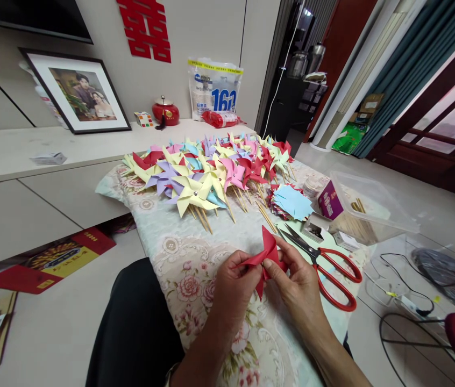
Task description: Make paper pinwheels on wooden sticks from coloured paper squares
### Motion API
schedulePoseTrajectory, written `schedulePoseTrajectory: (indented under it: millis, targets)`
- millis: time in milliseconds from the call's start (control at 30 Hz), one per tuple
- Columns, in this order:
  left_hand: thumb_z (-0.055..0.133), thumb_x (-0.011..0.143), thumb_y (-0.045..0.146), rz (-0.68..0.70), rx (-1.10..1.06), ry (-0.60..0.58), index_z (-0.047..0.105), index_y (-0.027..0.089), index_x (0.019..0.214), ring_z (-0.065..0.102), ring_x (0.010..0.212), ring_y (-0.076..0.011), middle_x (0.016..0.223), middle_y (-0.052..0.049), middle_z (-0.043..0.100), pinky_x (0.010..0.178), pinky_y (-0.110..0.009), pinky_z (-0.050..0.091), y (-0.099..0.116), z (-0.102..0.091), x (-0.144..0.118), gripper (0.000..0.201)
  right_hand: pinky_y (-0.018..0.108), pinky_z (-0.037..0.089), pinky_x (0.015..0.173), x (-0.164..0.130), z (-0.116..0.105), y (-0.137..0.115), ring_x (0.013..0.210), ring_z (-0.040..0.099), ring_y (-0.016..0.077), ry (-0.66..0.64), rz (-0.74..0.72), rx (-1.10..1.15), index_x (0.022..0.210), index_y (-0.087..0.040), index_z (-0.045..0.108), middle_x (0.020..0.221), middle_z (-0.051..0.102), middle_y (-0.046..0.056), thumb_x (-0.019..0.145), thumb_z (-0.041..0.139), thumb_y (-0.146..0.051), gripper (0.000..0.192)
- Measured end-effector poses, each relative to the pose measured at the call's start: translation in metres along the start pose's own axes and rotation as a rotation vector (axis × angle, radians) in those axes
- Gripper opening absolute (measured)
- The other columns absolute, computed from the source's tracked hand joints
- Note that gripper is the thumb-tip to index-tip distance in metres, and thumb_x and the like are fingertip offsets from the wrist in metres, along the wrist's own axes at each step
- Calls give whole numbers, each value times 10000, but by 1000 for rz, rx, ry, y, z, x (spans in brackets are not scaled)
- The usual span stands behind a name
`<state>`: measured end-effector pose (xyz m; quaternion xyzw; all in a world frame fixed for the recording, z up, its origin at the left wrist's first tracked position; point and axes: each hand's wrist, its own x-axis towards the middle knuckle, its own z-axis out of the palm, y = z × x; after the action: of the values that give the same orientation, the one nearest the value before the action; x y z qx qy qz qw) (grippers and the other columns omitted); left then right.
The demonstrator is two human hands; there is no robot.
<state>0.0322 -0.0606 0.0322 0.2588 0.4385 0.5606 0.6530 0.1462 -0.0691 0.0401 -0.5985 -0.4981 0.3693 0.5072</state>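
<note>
Both my hands hold a red paper piece (267, 250) folded partway into pinwheel points, low over the floral tablecloth (179, 252). My left hand (235, 285) pinches its left side and my right hand (294, 277) pinches its centre and right side. Red-handled scissors (324, 269) lie just right of my right hand, blades pointing toward the paper. Beyond my hands spreads a big heap of finished paper pinwheels (211, 172) on wooden sticks in yellow, pink, purple, blue and red.
A stack of cut paper squares (292, 201), a purple box (329, 200) and a clear plastic tub (372, 209) holding sticks sit at the table's right. A white cabinet (18, 156) with a framed photo stands behind. Cables (405, 301) lie on the floor to the right.
</note>
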Motion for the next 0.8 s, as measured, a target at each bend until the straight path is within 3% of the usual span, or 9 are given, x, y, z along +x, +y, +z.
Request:
schedulePoseTrajectory:
  millis: [300,433,500,567,733,800]
  targets:
    - [817,589,227,-41,-31,-6,606,161,619,525,499,-87,545,25,651,529,-188,420,2,0,0,224,345,530,701,2,1,-12,731,638,211,-34,56,49,1280,-182,620,809,693,24,772,726,-451,585]
    - [819,586,225,-46,-41,-3,611,157,627,519,487,-86,534,21,646,512,-189,420,0,-2,1,223,357,542,739,5,-13,-12,763,678,214,-192,70,91,1289,-205,621,857,730,30,827,704,-470,539]
    - [812,596,223,-37,-60,4,615,152,638,525,499,-87,548,19,647,524,-192,429,-2,-3,2,214,400,540,838,9,-27,-13,923,695,251,-237,44,8,1287,-230,636,1021,753,65,849,693,-483,509]
    - [809,594,217,-31,-96,26,616,153,645,533,506,-89,554,25,644,532,-196,441,-2,-3,3,210,435,523,911,18,-47,-18,1046,678,280,-186,-10,-88,1247,-249,671,1146,743,81,840,701,-503,481]
    - [806,570,189,-29,-179,52,588,169,605,513,466,-85,511,57,607,497,-200,456,-1,0,4,222,421,542,780,68,-115,-53,921,701,294,83,-229,-407,1052,-231,758,1037,774,96,808,706,-505,371]
    - [819,559,191,-29,-191,50,593,169,605,517,458,-88,509,54,617,488,-202,457,0,1,4,232,391,510,759,99,-145,-65,879,698,267,186,-231,-628,1024,-216,763,1013,773,93,847,672,-434,295]
